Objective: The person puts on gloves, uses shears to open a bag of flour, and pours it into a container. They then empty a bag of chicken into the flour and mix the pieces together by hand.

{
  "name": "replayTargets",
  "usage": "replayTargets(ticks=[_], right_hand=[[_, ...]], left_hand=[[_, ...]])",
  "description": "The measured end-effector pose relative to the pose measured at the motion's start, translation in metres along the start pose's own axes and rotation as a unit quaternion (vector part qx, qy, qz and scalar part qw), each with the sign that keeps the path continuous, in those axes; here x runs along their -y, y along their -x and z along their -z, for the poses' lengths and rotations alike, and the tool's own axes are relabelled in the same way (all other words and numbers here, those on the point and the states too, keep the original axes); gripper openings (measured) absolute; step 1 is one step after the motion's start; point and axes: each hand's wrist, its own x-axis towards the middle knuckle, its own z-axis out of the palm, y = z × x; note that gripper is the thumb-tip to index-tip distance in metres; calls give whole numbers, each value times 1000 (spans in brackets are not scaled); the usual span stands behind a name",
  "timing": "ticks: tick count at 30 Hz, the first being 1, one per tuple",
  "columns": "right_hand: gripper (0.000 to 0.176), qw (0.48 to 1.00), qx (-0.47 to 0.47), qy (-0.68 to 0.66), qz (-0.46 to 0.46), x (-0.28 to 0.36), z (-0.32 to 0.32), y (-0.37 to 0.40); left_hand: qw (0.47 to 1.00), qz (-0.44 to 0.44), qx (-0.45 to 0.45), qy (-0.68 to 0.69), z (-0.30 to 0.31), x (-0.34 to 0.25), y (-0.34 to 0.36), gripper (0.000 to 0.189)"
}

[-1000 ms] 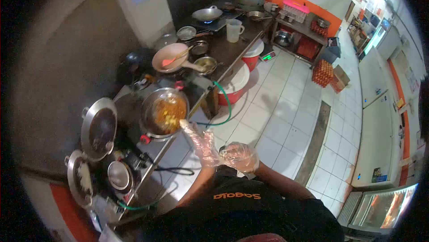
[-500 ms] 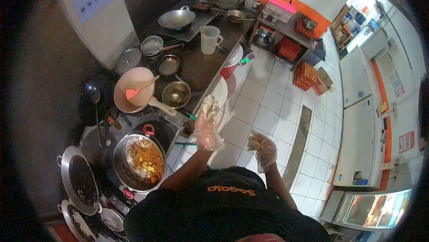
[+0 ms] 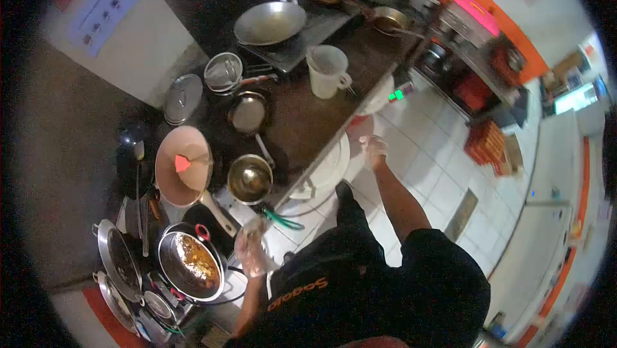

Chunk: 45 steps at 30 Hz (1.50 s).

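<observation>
Biggest thing here is the white tiled floor (image 3: 437,174) on the right. Then comes the long dark bench (image 3: 302,113), running from near left to far right and crammed with cookware. My guess is everything sits along one line so it's all within arm's reach.

At the far end there's a big steel wok (image 3: 270,21), which looks empty. Under the bench edge is a white round lid (image 3: 324,171) on what seems to be a bucket.

At the near left, the food pan (image 3: 191,261) sits on a burner with an orange-yellow mix in it, and its red handle points toward the person, probably for easy grabbing. Just beyond it is a pink pan (image 3: 182,167) with a red spatula (image 3: 183,163) resting inside, likely parked there to keep it off the bench.

Right of that is a steel bowl (image 3: 249,179) holding something yellowish. Farther along the bench, a white jug (image 3: 328,70) stands upright, and I can't see what's in it.

Both hands wear clear plastic gloves. The left hand (image 3: 250,251) is just beside the food pan's rim. The right hand (image 3: 373,150) reaches out over the floor, near the white round lid. Both are too blurry to tell whether the fingers are gripping or loose, though I can't make out anything in either.
</observation>
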Motion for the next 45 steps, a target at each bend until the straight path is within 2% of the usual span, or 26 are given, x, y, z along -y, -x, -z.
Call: replayTargets(ticks=[2, 3, 4, 5, 6, 7, 9, 12, 15, 19, 20, 21, 23, 25, 27, 29, 32, 33, 34, 35, 36, 37, 39, 40, 42, 45], right_hand=[[22, 965, 10, -116, -235, 23, 16, -60], [22, 992, -44, 116, -27, 8, 6, -89], [23, 920, -101, 331, 183, -20, -8, -111], [25, 945, -77, 312, 60, -57, -39, -150], [24, 921, 88, 377, 44, 45, 27, -149], [37, 870, 179, 459, 19, 53, 29, -164], [30, 944, -49, 327, -6, 44, 5, -180], [29, 874, 119, 470, -9, 97, 25, -191], [32, 911, 120, 376, -116, 86, 3, -203], [30, 901, 67, 430, -5, 59, -21, -206], [25, 934, 76, 339, -85, 24, -43, -222], [24, 933, 188, 298, -67, 106, 10, -210], [25, 918, 144, 368, 26, 124, 23, -197], [21, 969, 61, 240, 1, 121, 15, -193], [15, 897, 187, 399, 31, 25, -26, -221], [22, 740, 311, 579, 144, -33, -48, -225], [22, 688, 386, 577, 211, -32, -40, -176], [22, 863, 444, 241, 23, -50, -34, -148], [22, 877, 427, -138, -174, -64, -26, -120], [21, 726, 337, -491, -343, -65, -22, -98], [21, 729, 347, -487, -333, -56, -16, -78], [21, 798, 435, -378, -178, -38, -1, -51], [22, 822, 539, -119, 143, 3, 36, 18], [22, 821, 542, -115, 142, 33, 61, 55], [22, 624, 606, -338, -358, 119, 69, 113], [23, 606, 665, -327, -290, 224, 68, 208]], left_hand=[[996, -20, -79, 22, -5, 34, 13, 35], [992, -52, -119, -9, -12, 47, 18, 35], [992, -22, -122, 25, -29, 35, 16, 35], [990, 8, -125, 64, -45, 24, 16, 36], [980, 57, -191, 24, -52, 30, 23, 39], [976, 62, -210, 17, -68, 22, 21, 39], [977, 50, -205, -34, -100, -4, 15, 41], [964, 28, -264, -7, -110, 0, 8, 35], [956, 27, -292, -1, -113, -3, -5, 37], [954, 27, -299, -18, -110, -10, -6, 39], [948, 61, -308, -49, -105, -10, -1, 40], [940, 97, -317, -78, -103, -10, 5, 42], [939, 79, -331, -40, -107, -20, 12, 42], [925, 93, -368, -6, -101, -15, 25, 32], [903, 129, -411, 15, -90, -5, 46, 31], [894, 90, -437, 31, -86, -9, 65, 32], [882, 54, -466, 52, -68, -11, 106, 34], [880, 58, -468, 59, -59, -9, 122, 34], [877, 21, -475, 68, -51, -4, 142, 33], [871, 12, -485, 76, -43, -5, 159, 33], [864, 1, -497, 81, -34, -5, 176, 32], [856, -10, -509, 86, -24, -6, 195, 31], [840, 9, -536, 85, 6, -2, 234, 30], [829, 12, -553, 85, 16, -6, 255, 30], [815, -71, -566, 100, 53, 7, 299, 28], [786, -121, -605, 37, 112, 8, 373, 27]])
